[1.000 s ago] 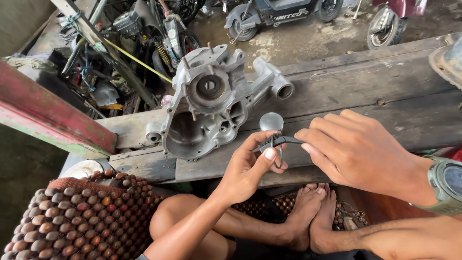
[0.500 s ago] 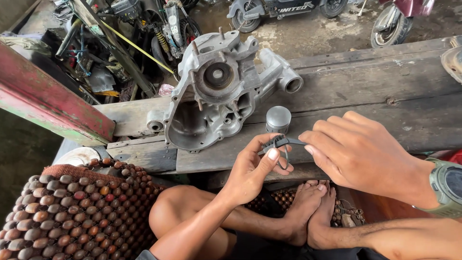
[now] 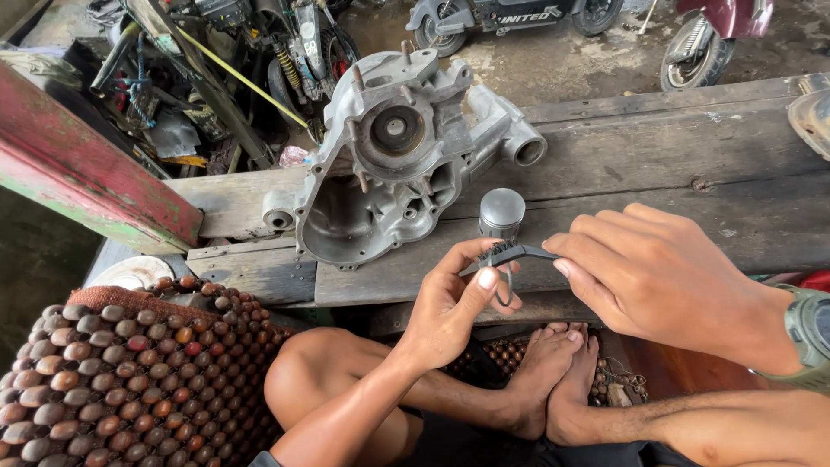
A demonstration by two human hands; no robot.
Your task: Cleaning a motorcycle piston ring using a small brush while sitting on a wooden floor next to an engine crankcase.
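Nearest to the camera lies a mat of brown wooden beads (image 3: 104, 380), and on it rest the person's crossed bare legs and feet. Above them, the left hand (image 3: 450, 307) pinches with thumb and forefinger a thin dark metal ring (image 3: 504, 275), and its toothed part stands just over the thumb. The right hand (image 3: 653, 272) closes its fingertips on the other end of the same piece, so both hands grip it between them, in the air in front of the near edge of the grey wooden plank bench (image 3: 692, 190). The ring is not yet on the small grey metal piston (image 3: 502, 212), which stands upright just behind the hands (apart from them). I judge the fitting is only prepared. Farther, the large grey aluminium engine casing (image 3: 393, 160) leans on the bench's left part.
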